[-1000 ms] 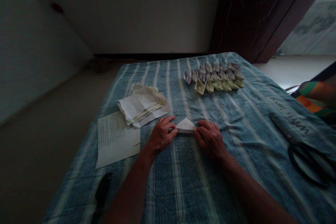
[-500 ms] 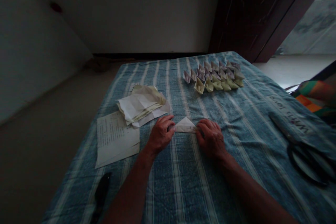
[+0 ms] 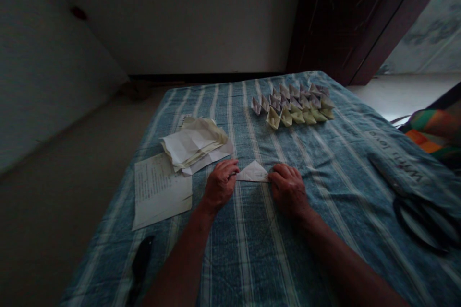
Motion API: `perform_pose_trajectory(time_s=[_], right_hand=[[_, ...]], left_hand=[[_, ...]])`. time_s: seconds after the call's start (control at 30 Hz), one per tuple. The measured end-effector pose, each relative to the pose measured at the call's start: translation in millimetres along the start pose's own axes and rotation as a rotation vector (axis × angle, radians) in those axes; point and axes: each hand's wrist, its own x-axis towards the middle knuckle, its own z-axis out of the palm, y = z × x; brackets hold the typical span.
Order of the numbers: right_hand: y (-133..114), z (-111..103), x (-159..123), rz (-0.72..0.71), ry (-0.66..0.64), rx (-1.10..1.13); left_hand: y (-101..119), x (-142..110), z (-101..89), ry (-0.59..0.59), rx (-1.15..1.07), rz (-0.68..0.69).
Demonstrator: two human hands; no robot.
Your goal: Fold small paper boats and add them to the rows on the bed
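Observation:
A white sheet of paper folded into a small triangle [image 3: 253, 172] lies on the striped cloth, its peak pointing away from me. My left hand [image 3: 221, 183] pinches its left corner with the fingers curled. At the right corner, my right hand [image 3: 288, 187] grips the paper between thumb and bent fingers. Beyond my hands stand rows of folded paper boats [image 3: 297, 114], yellowish in the front row and whitish or purplish behind. Left of my left hand is a pile of creased paper sheets [image 3: 194, 141].
A printed sheet [image 3: 162, 196] lies at the left, with a black-handled object [image 3: 141, 261] nearer me. Large black-handled scissors [image 3: 414, 206] rest at the right. The blue striped tablecloth [image 3: 248, 254] covers the table. Orange and green checked fabric [image 3: 428, 129] shows at the right edge.
The paper's lower edge, with a band along it earlier, now looks plainer and the triangle shows more fully. Both hands stay nearly in place at its corners.

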Motion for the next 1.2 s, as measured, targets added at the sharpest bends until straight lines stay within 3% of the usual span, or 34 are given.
perform_pose_trajectory(time_s=[0.57, 1.2], right_hand=[[-1, -2, 1, 0.023, -0.022, -0.053], [4, 2, 8, 0.002, -0.006, -0.173]], left_hand=[[14, -8, 4.6, 0.025, 0.215, 0.16], [30, -6, 2.6, -0.003, 0.267, 0.13]])
